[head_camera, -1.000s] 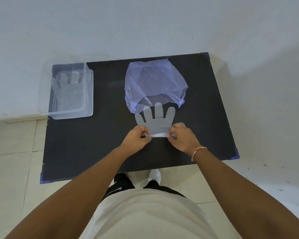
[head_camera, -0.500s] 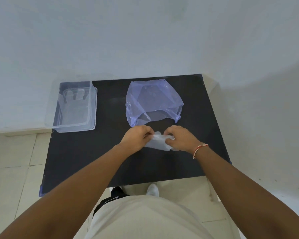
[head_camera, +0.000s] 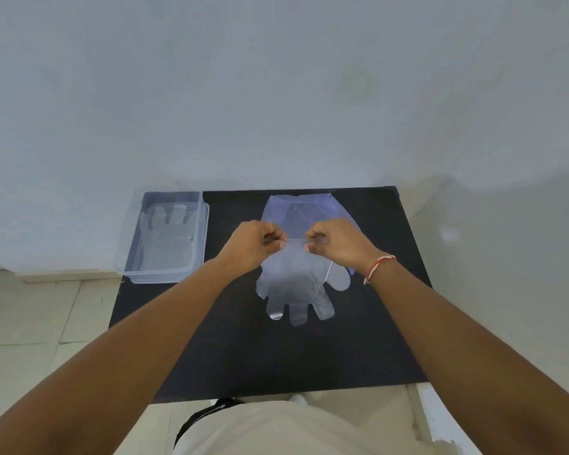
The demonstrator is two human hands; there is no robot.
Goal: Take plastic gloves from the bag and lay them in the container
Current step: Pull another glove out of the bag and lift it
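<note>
The glove point(head_camera: 296, 284), flat on the table a second ago, now hangs lifted, fingers pointing down toward the frame's bottom, so it appears ready to carry to the container point(head_camera: 165, 238) at upper left. The left hand point(head_camera: 253, 243) and right hand point(head_camera: 334, 241) pinch its cuff edge; the glove dangles below them, before the bag point(head_camera: 301, 208).

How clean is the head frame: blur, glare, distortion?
Head view: soft overall, with wide-angle bending at the table edges. The held glove is see-through, its outline faint, with a small glint at one fingertip. The container barely separates from the wall. Lighting flat, shadows faint.
</note>
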